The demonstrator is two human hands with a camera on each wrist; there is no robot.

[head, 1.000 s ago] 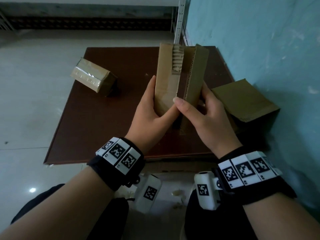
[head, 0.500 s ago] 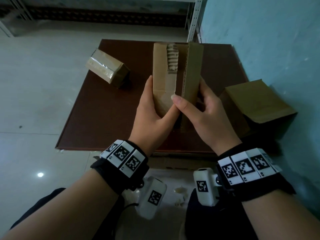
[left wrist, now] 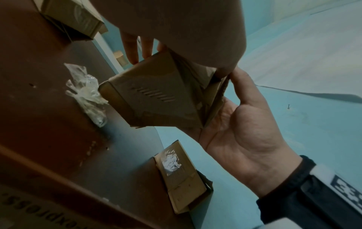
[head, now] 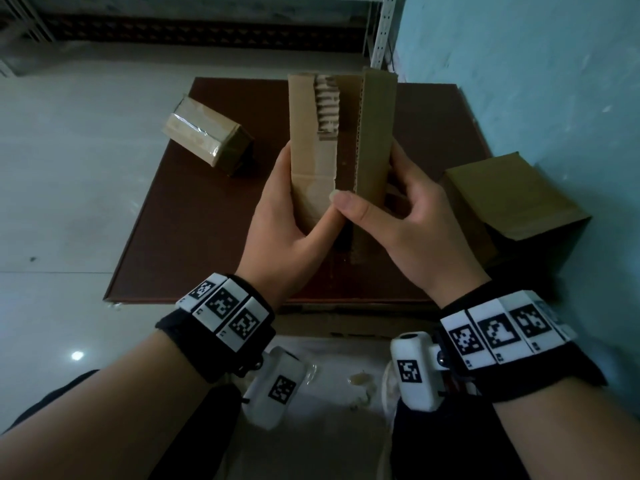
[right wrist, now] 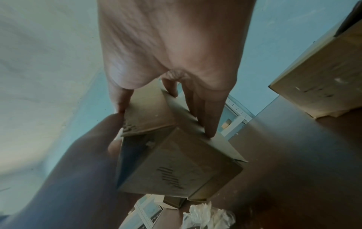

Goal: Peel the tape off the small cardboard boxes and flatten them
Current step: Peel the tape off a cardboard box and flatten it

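While both hands, left hand [head: 294, 220] and right hand [head: 408, 223], grip the opened cardboard box [head: 341, 140] at frame centre, its walls should be pressed together evenly.

A storeroom: bare tiled floor [head: 86, 188], metal shelving upright [head: 382, 29], teal wall [head: 536, 81], cardboard boxes [head: 512, 202].

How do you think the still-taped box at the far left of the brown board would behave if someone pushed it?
The taped box would probably slide rather than roll, since it rests on a flat face on the brown board. It likely stays stiff, as it looks sealed. Its glossy tape may feel slippery. Weight cannot be judged.
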